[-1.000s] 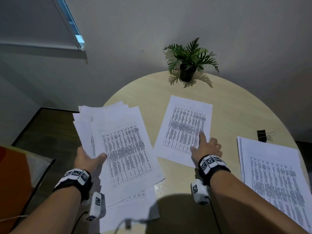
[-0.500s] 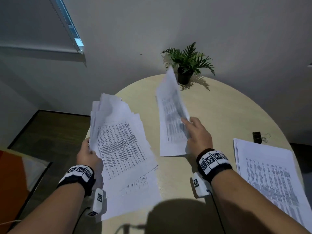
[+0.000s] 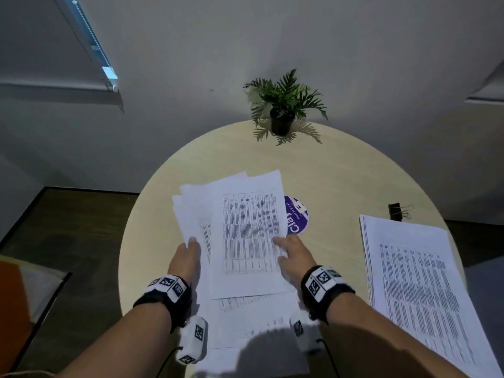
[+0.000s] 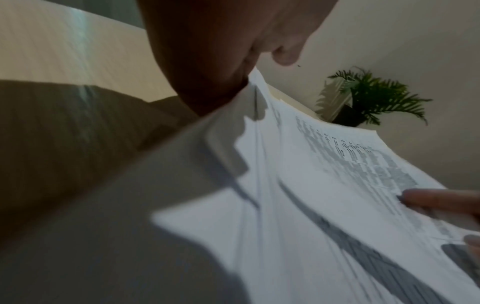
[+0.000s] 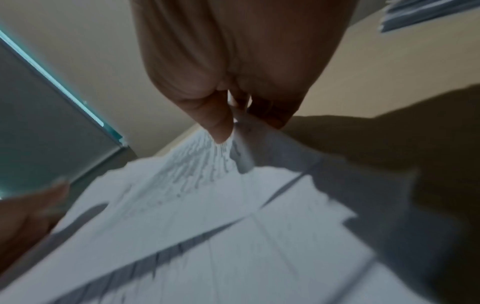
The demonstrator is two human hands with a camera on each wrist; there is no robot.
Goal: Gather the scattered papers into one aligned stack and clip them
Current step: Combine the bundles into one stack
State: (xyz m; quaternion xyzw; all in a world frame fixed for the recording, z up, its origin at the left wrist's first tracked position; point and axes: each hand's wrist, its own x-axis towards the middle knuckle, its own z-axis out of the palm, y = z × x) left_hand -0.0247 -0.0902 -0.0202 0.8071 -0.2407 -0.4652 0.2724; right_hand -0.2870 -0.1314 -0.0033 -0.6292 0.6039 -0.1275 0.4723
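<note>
A loose, uneven bundle of printed papers (image 3: 196,211) hangs over the round table's near left part. My left hand (image 3: 191,248) grips it at its left edge, thumb on top. One printed sheet (image 3: 248,230) lies on top of the bundle, and my right hand (image 3: 283,248) pinches its right edge; in the right wrist view the thumb (image 5: 221,125) presses the sheet (image 5: 182,195) from above with fingers below. A second stack of papers (image 3: 409,282) lies on the table at the right. A black binder clip (image 3: 396,211) sits just beyond that stack.
A small potted fern (image 3: 282,113) stands at the far edge of the pale round table (image 3: 341,173). A purple round sticker (image 3: 298,216) shows on the tabletop beside the held sheet. An orange seat (image 3: 16,296) is at the lower left, beyond the table edge.
My right hand lifted the single sheet off the table's middle and brought it onto the bundle. The left hand carried the bundle rightward over the table. The purple sticker is now uncovered.
</note>
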